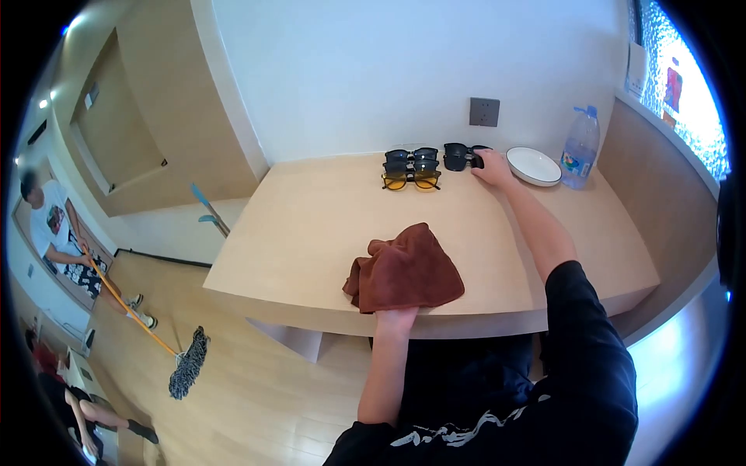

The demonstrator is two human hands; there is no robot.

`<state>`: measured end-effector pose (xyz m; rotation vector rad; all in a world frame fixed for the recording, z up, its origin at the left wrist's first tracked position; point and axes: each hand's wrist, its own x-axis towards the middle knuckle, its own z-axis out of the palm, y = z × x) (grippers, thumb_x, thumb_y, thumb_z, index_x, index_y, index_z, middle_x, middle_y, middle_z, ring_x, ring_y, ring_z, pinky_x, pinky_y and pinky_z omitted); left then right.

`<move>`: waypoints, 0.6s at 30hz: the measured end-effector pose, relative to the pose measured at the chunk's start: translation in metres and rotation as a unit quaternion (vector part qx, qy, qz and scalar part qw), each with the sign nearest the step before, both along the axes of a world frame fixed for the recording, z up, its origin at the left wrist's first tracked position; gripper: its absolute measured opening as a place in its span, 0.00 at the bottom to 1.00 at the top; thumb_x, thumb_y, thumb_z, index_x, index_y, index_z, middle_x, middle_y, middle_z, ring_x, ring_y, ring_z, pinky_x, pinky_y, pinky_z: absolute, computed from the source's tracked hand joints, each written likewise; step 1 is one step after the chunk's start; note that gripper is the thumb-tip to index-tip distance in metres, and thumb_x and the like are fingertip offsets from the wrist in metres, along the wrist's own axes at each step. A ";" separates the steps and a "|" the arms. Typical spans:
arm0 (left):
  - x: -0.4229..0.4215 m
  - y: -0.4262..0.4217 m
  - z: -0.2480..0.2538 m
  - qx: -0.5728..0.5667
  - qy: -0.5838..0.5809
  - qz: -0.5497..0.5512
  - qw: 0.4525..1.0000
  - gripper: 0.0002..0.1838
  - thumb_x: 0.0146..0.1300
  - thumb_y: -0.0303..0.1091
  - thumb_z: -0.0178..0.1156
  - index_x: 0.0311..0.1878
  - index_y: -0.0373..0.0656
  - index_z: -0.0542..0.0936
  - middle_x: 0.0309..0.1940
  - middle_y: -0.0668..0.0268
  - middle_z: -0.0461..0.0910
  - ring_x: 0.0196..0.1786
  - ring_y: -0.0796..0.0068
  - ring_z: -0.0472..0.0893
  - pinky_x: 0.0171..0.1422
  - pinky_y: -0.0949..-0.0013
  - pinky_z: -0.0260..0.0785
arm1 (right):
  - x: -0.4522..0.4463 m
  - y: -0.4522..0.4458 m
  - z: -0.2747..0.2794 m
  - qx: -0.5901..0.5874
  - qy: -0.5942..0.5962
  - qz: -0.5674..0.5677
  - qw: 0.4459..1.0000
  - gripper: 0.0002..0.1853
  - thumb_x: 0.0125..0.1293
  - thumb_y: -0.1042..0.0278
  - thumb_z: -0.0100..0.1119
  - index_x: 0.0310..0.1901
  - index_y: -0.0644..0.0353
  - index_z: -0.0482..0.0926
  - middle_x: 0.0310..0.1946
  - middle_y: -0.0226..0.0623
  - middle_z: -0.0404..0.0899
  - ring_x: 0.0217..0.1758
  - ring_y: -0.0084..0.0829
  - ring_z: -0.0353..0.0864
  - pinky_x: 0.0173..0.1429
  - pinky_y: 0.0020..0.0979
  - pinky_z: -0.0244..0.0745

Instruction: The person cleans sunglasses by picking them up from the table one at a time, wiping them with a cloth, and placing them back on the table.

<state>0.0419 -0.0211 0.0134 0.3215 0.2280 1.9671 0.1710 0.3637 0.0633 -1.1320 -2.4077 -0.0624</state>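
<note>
A brown cloth point(408, 270) lies over my left hand point(398, 317) at the table's front edge; the cloth hides the fingers. My right hand point(493, 169) reaches to the back of the table, its fingers closed on a pair of dark sunglasses point(475, 161). Just left of it sits another dark pair point(456, 158). Further left, several glasses stand in a column: dark pairs point(412, 161) behind and a yellow-lensed pair point(410, 181) in front.
A white plate point(534, 166) and a plastic bottle point(580, 147) are at the table's back right, near a side panel point(653, 163). On the left, a person point(58, 225) holds a mop point(189, 363); another person point(70, 404) sits at the lower left.
</note>
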 end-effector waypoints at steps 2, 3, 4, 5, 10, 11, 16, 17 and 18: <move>0.005 0.000 0.010 -0.002 0.003 0.021 1.000 0.21 0.77 0.50 0.47 0.64 0.47 0.67 0.61 0.67 0.70 0.67 0.70 0.69 0.73 0.60 0.62 | -0.008 -0.016 0.008 0.029 0.082 0.020 0.996 0.28 0.59 0.55 0.69 0.58 0.57 0.78 0.55 0.43 0.79 0.60 0.46 0.77 0.65 0.42 0.71; 0.008 -0.002 0.011 -0.009 0.011 0.037 0.999 0.20 0.78 0.50 0.45 0.62 0.47 0.67 0.61 0.67 0.70 0.66 0.71 0.69 0.72 0.62 0.63 | -0.015 -0.021 0.009 0.027 0.076 0.022 0.997 0.28 0.59 0.55 0.69 0.58 0.57 0.78 0.55 0.43 0.79 0.60 0.46 0.77 0.65 0.42 0.71; 0.002 0.004 -0.004 -0.012 0.006 0.037 0.999 0.20 0.78 0.50 0.45 0.62 0.47 0.67 0.61 0.67 0.70 0.66 0.71 0.69 0.72 0.62 0.63 | -0.023 -0.026 0.009 0.024 0.136 0.083 0.987 0.27 0.59 0.55 0.69 0.58 0.57 0.78 0.54 0.43 0.79 0.60 0.46 0.77 0.65 0.42 0.71; -0.011 0.016 -0.031 -0.003 0.009 0.041 0.999 0.21 0.77 0.50 0.46 0.64 0.47 0.67 0.62 0.67 0.69 0.67 0.70 0.68 0.74 0.61 0.61 | -0.031 -0.032 0.008 0.019 0.196 0.143 0.970 0.27 0.59 0.55 0.69 0.57 0.57 0.78 0.53 0.42 0.79 0.59 0.45 0.77 0.65 0.41 0.71; 0.007 0.007 -0.006 0.023 -0.006 0.058 0.998 0.19 0.78 0.47 0.44 0.63 0.47 0.67 0.61 0.66 0.69 0.66 0.71 0.68 0.72 0.63 0.63 | -0.064 -0.087 0.007 0.065 0.155 0.204 0.964 0.26 0.57 0.56 0.71 0.56 0.56 0.78 0.55 0.39 0.78 0.61 0.42 0.74 0.64 0.40 0.71; 0.006 0.009 -0.007 0.000 0.034 0.084 0.996 0.18 0.78 0.47 0.45 0.62 0.47 0.67 0.60 0.66 0.70 0.66 0.71 0.69 0.72 0.62 0.63 | -0.068 -0.096 0.006 0.077 0.142 0.204 0.965 0.26 0.56 0.55 0.72 0.55 0.54 0.79 0.55 0.37 0.77 0.63 0.41 0.73 0.63 0.40 0.71; 0.004 0.011 -0.005 0.013 0.059 0.110 0.992 0.16 0.78 0.47 0.46 0.60 0.49 0.69 0.58 0.68 0.71 0.64 0.70 0.71 0.70 0.61 0.65 | -0.081 -0.102 0.002 0.104 0.104 0.215 0.965 0.27 0.56 0.53 0.71 0.56 0.56 0.78 0.57 0.37 0.77 0.64 0.39 0.73 0.65 0.41 0.68; 0.004 0.010 -0.005 0.023 0.051 0.108 0.993 0.16 0.78 0.47 0.46 0.59 0.49 0.69 0.57 0.68 0.71 0.64 0.70 0.71 0.70 0.61 0.66 | -0.084 -0.099 -0.001 0.114 0.096 0.220 0.964 0.28 0.56 0.53 0.71 0.57 0.56 0.78 0.56 0.37 0.78 0.64 0.38 0.73 0.66 0.42 0.68; 0.005 0.009 -0.004 0.034 0.043 0.106 0.993 0.16 0.78 0.47 0.46 0.59 0.50 0.69 0.57 0.68 0.72 0.63 0.70 0.72 0.69 0.61 0.66 | -0.086 -0.095 -0.004 0.112 0.096 0.221 0.964 0.28 0.56 0.53 0.71 0.57 0.56 0.78 0.56 0.37 0.78 0.64 0.38 0.73 0.66 0.42 0.68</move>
